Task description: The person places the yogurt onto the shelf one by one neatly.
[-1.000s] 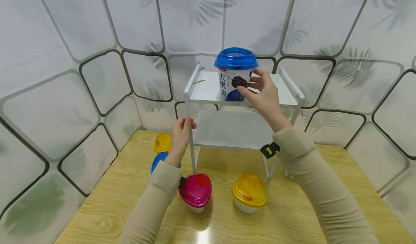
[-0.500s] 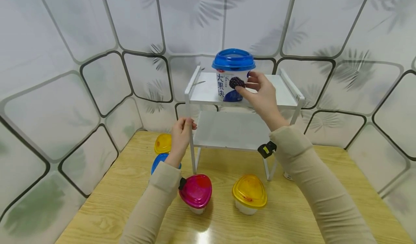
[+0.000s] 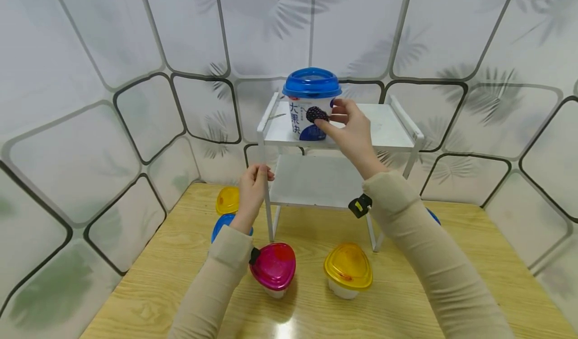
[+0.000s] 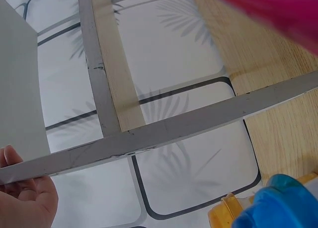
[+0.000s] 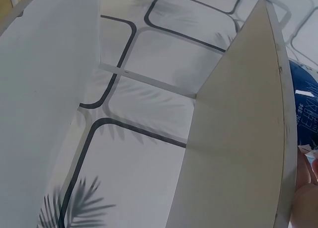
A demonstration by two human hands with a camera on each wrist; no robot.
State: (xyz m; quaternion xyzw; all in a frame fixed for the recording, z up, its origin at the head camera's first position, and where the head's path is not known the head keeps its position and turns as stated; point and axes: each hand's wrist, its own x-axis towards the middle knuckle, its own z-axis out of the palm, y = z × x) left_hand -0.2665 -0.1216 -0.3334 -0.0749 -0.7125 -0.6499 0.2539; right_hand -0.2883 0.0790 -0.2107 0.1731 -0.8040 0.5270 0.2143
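Observation:
A white yogurt cup with a blue lid and a blackberry print stands upright at the front of the top shelf of a white two-tier rack. My right hand holds the cup from its right side, thumb on the front and fingers toward the back. Part of its blue base and my fingers show at the right edge of the right wrist view. Lower down, my left hand grips the rack's front left post, and the left wrist view shows its fingers curled round that grey-white bar.
In front of the rack stand a cup with a pink lid and one with a yellow lid. Beyond my left forearm are another yellow lid and a blue lid. A blue lid peeks out behind my right sleeve. Patterned cloth walls surround the table.
My right hand has moved the blue-lidded yogurt cup left along the top shelf. A blue lid has come into sight beside the right sleeve. My left hand stays on the post.

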